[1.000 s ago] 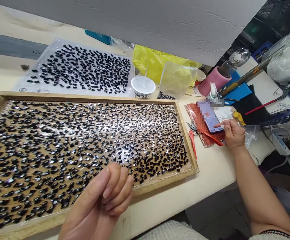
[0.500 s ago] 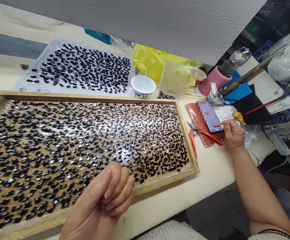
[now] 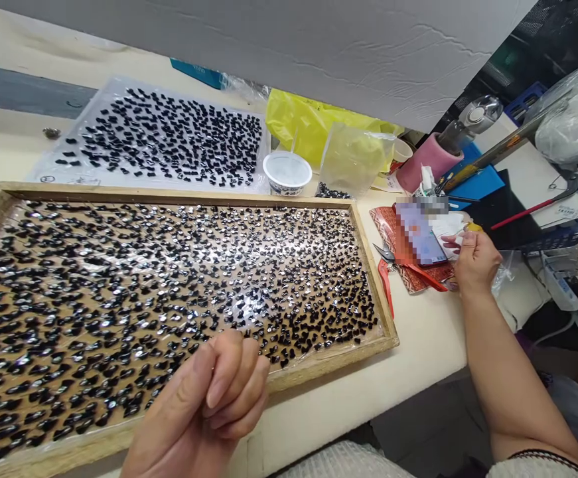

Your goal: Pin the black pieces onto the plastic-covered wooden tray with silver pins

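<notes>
We hold our left hand (image 3: pixel 219 392) loosely clenched over the near edge of the rectangular, pale wooden-framed tray (image 3: pixel 313 372); no item shows in its grip. Small, glossy black pieces (image 3: pixel 119 265) cover the tray ahead of this hand. We position our right hand (image 3: pixel 478 262) beyond the tray's right end, fingers bent; we cannot tell whether they grasp anything. Just left of that hand lies the flat, rectangular smartphone (image 3: pixel 431 242), lit and partly pixelated. The red-handled metal cutters (image 3: pixel 385 253) lie between phone and tray. Beyond the tray, farther than our left hand, we see the round white plastic cup (image 3: pixel 287 174) and the translucent white plastic sheet (image 3: pixel 70 174) bearing black pieces. Behind the cup is the crumpled yellow plastic bag (image 3: pixel 293 119).
</notes>
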Motion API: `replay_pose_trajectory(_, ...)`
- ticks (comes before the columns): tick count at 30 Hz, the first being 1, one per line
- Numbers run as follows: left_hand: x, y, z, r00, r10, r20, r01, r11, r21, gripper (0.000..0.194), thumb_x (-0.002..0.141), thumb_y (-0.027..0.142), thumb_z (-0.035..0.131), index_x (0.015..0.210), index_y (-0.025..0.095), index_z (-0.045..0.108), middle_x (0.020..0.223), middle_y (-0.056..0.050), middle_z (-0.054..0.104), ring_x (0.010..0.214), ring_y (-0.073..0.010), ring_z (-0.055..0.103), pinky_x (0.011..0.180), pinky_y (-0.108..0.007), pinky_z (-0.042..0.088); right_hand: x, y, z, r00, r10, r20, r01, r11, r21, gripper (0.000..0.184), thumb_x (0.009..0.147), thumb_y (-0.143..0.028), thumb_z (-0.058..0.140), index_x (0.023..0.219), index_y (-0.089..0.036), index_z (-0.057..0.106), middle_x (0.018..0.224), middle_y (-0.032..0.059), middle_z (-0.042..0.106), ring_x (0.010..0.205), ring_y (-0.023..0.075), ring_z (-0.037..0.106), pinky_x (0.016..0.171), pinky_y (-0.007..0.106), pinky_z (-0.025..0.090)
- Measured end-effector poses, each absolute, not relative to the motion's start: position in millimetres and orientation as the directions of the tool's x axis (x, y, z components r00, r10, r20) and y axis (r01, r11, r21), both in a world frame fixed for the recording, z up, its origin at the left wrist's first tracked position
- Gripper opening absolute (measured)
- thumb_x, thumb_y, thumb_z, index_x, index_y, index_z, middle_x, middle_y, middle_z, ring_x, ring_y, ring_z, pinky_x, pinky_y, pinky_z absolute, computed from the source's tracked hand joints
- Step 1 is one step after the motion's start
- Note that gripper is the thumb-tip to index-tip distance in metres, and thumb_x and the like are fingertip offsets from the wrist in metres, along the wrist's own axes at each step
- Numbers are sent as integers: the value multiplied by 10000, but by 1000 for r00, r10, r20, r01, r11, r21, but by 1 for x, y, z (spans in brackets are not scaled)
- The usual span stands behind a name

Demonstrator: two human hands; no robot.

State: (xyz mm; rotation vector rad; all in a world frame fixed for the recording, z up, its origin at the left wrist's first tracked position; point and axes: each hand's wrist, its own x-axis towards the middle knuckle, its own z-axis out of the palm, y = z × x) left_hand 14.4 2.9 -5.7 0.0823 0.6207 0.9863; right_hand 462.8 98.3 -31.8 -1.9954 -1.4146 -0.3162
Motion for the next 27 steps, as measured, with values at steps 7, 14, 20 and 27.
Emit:
replay_pose_trajectory(7,13,4,-8,416,771,-482,-741,594,313,387,865,426,717,589,182,595,574,55,248,526,-123,141,450,-220,253,471,96,-34,456,699,551,890,-335,-311,281,910,-411,440,752,-218,570,738,144,705,687,258,616,693,379,422)
replay_pose_trajectory(14,13,3,-9,408,786,-465,-746,580,328,403,857,434,724,572,185,586,573,55,234,529,-127,137,450,-217,254,463,95,-30,431,722,541,901,-314,-298,321,934,-408,401,754,-212,580,768,151,702,694,257,607,701,379,411)
replay_pose_trajectory(20,10,1,-13,428,785,-449,-736,591,332,404,875,438,702,578,188,588,572,55,235,528,-129,141,450,-215,277,461,93,-30,409,703,582,911,-281,-301,316,942,-392,413,798,-195,613,765,136,726,694,242,621,684,357,416)
replay_pose_trajectory(27,12,2,-11,411,788,-459,-752,577,317,396,846,429,739,581,182,583,576,60,234,523,-120,135,438,-211,254,453,92,-26,232,782,579,955,-71,-287,437,983,-458,349,874,-196,682,885,108,761,798,220,653,746,346,475)
